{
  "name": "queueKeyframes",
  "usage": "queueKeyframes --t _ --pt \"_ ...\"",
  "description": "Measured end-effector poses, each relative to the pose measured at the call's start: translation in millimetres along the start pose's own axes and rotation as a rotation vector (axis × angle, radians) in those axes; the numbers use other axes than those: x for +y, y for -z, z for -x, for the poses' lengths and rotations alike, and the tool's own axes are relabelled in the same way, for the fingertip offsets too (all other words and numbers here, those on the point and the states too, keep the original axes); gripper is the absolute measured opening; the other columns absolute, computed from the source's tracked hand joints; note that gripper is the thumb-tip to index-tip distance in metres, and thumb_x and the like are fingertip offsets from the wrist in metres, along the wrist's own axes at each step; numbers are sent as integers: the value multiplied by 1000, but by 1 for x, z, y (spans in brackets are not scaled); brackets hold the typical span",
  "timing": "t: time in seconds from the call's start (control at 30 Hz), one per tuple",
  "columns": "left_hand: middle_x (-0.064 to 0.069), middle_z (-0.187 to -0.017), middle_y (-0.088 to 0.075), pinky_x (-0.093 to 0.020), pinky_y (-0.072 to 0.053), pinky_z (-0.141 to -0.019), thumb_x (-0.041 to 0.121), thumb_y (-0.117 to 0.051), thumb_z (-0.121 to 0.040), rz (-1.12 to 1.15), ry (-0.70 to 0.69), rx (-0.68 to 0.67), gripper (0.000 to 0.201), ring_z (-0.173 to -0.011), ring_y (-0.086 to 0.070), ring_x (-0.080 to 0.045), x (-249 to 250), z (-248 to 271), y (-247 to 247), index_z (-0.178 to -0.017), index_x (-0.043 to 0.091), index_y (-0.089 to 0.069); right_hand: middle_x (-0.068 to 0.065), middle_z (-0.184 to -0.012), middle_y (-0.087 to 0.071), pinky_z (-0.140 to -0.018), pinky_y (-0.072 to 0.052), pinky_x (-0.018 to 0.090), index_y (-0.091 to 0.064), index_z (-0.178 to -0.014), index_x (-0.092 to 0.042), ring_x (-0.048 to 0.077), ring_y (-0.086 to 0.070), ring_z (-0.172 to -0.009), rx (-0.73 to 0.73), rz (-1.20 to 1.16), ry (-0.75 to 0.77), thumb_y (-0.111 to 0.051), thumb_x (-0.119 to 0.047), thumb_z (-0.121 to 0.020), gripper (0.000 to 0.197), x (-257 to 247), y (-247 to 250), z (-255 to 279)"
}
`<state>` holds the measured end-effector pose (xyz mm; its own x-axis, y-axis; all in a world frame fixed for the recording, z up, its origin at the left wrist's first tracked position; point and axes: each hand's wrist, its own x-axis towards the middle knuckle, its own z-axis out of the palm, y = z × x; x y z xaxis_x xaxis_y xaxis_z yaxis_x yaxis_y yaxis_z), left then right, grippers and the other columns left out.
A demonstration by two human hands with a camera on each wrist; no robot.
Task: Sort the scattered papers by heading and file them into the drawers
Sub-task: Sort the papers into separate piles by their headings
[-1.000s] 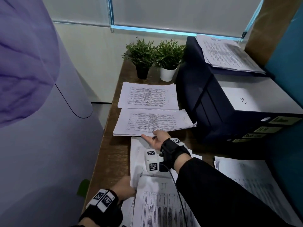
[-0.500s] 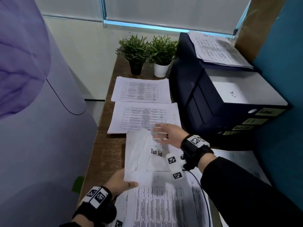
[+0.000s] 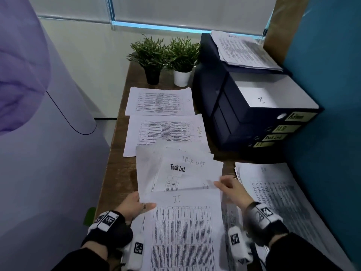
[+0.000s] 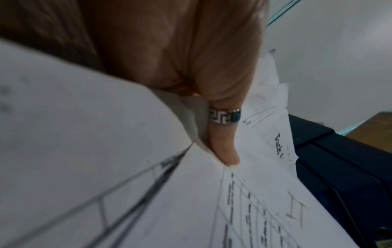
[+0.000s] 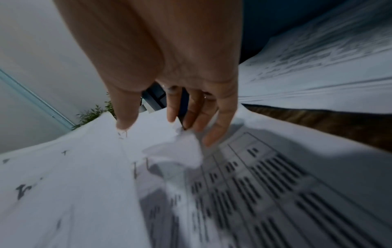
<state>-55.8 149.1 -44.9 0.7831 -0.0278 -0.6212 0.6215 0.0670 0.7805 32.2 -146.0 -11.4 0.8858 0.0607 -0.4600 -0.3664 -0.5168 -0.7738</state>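
My left hand [image 3: 143, 207] grips a fanned stack of printed papers [image 3: 181, 227] by its left edge, the ringed thumb [image 4: 224, 151] pressed on top. The front sheet is headed "IT" [image 3: 177, 198]. Behind it show sheets headed "Task List" [image 3: 177, 168]. At the stack's right edge my right hand [image 3: 220, 184] pinches the corner of a sheet [image 5: 182, 134], thumb above and fingers beneath. The dark drawer unit [image 3: 244, 124] stands at the right, its drawers labelled Admin, H.R, Task List and IT.
Two sorted piles lie on the wooden desk [image 3: 115, 173] beyond the stack: one marked ADMIN [image 3: 166, 132], one farther back [image 3: 160, 101]. Another pile [image 3: 283, 196] lies at the right, more papers [image 3: 244, 49] on the far cabinet. Two potted plants [image 3: 166, 55] stand behind.
My right hand has left the ADMIN pile and come back to the right edge of the held stack. The stack has risen and fanned out, now showing its headings.
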Motion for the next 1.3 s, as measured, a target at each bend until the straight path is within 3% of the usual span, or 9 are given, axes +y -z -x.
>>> queueKeyframes --t 0.13,0.27,0.47,0.57,0.73,0.93,1.07,1.17,1.3 --pt "-7 -102 -67 -36 -44 -98 -7 -65 -78 42 18 50 39 -104 -60 -25 0 1 -3 -115 3 -57 10 -116 -53 -83 -52 39 -49 -106 -16 23 -56 -100 176 -69 78 -65 -26 -84 29 12 -6 17" --pt "-16 -115 -65 -41 -44 -100 -7 -67 -76 46 39 87 45 -108 -60 -29 1 0 -3 -119 1 -56 2 -111 -55 -59 -48 16 -41 -126 -11 10 -59 -81 -110 -180 -38 -55 -34 -89 46 15 -11 32" --pt "-14 -107 -66 -35 -46 -92 -8 -70 -72 23 9 110 47 -101 -61 -27 -1 -3 -6 -116 0 -57 -3 -131 -54 -99 -40 14 -45 -130 -22 9 -51 -119 -383 -81 -30 -54 -89 -42 111 10 -7 45" --pt "-3 -90 -68 -36 -47 -91 -1 -76 -68 -19 -14 173 35 -94 -63 -25 -4 -5 -10 -99 9 -63 -3 -150 -31 -115 -20 36 -27 -144 -20 18 -27 -140 -356 -97 -142 -39 -67 -83 78 11 -5 48" --pt "-8 -114 -66 -34 -46 -94 34 -82 -65 -154 -79 299 66 -106 -61 -25 -9 -9 -20 -118 5 -57 11 -115 -64 -100 -45 44 -61 -97 -12 30 -60 -106 -205 130 -6 -71 -65 -61 64 20 -7 34" --pt "-11 -138 -33 -48 -33 -104 14 -73 -75 -556 -255 655 74 -125 -35 -31 10 -3 -36 -137 19 -33 4 -153 -20 -113 -26 38 -45 -131 2 24 -19 -139 31 597 -5 -66 -27 -83 60 30 19 10" --pt "-1 -131 -41 -43 -31 -107 17 -71 -77 -660 -352 436 72 -128 -37 -24 14 -6 -49 -138 25 -33 4 -142 -32 -106 -35 38 -55 -118 -1 22 -32 -127 22 642 -29 -72 -32 -75 56 24 30 0" --pt "1 -116 -49 -20 -42 -80 12 -72 -77 -424 -308 223 73 -108 -51 -18 12 -9 -58 -138 21 -31 4 -127 -48 -108 -32 43 -52 -124 -12 22 -42 -122 8 690 -34 -72 -29 -76 55 16 32 0" --pt "0 -117 -50 -21 -45 -78 11 -77 -72 -270 -224 126 86 -97 -55 -16 8 -16 -58 -139 23 -24 -9 -87 -59 -83 -48 27 -54 -77 -26 21 -56 -94 -39 371 152 -69 -2 -76 28 16 36 6"
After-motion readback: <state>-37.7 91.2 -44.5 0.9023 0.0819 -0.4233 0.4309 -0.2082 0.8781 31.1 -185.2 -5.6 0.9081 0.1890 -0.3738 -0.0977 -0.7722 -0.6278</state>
